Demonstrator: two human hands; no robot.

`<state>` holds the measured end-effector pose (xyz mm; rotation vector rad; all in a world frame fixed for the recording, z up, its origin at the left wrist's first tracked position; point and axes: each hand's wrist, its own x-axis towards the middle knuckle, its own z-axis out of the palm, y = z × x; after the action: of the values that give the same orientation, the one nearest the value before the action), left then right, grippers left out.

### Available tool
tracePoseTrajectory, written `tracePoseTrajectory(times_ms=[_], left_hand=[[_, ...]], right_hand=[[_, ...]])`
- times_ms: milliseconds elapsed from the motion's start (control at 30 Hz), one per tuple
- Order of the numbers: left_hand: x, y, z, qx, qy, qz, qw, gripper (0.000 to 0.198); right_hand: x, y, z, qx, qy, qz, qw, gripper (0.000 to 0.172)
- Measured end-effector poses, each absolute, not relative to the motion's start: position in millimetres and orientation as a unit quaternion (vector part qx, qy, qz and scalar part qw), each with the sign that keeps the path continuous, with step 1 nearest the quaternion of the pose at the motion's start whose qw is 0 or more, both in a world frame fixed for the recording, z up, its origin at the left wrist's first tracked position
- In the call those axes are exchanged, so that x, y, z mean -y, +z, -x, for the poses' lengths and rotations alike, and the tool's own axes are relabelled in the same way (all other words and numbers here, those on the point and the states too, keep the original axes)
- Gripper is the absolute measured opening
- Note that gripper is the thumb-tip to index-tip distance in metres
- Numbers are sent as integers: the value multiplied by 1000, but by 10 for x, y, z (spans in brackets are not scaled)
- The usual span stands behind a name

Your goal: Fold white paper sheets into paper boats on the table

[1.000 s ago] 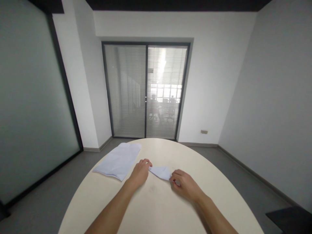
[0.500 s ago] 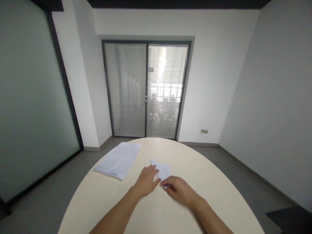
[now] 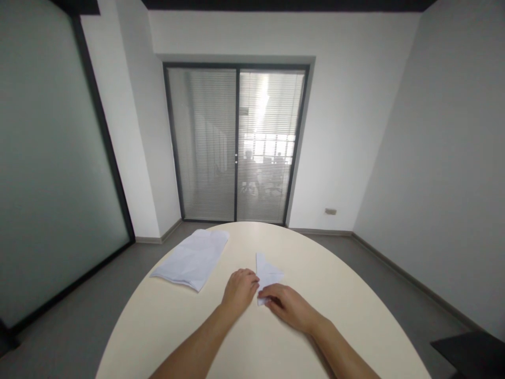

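Observation:
A small piece of folded white paper (image 3: 268, 272) lies on the round table, narrow at its far tip and wider toward the right. At its left edge my left hand (image 3: 240, 289) is closed, the curled fingertips gripping the border of the sheet. My right hand (image 3: 290, 306) pinches the near end, with thumb and fingers bent over it; a bit of the lower edge shows beneath them. Both hands hide part of the near half of the paper.
A stack of larger white sheets (image 3: 193, 258) rests at the far left of the cream round table (image 3: 252, 347). Beyond the table stands a glass door with blinds (image 3: 205, 158). A dark flat object (image 3: 473, 350) sits at lower right.
The folded paper has turned, its far tip shifting right and its left edge now running nearly straight away from me. My left hand's fingers have curled in from lying spread on it.

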<state>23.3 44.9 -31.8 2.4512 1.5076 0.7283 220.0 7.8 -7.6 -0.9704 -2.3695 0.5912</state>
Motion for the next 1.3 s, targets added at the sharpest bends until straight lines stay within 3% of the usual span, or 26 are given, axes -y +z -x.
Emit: tracePoseTrajectory(times_ms=[233, 533, 900, 1300], left_hand=[[-421, -317, -276, -426, 260, -858, 124, 23], [-435, -388, -253, -443, 292, -839, 127, 24], [-474, -360, -201, -387, 297, -855, 178, 22], [-453, -367, -196, -385, 313, -848, 184, 35]], right_hand=[[-149, -141, -2252, 850, 213, 375, 303, 10], [-218, -236, -2367, 840, 208, 415, 280, 21], [-222, -90, -2320, 856, 144, 412, 277, 17], [-257, -186, -2306, 822, 170, 467, 280, 18]])
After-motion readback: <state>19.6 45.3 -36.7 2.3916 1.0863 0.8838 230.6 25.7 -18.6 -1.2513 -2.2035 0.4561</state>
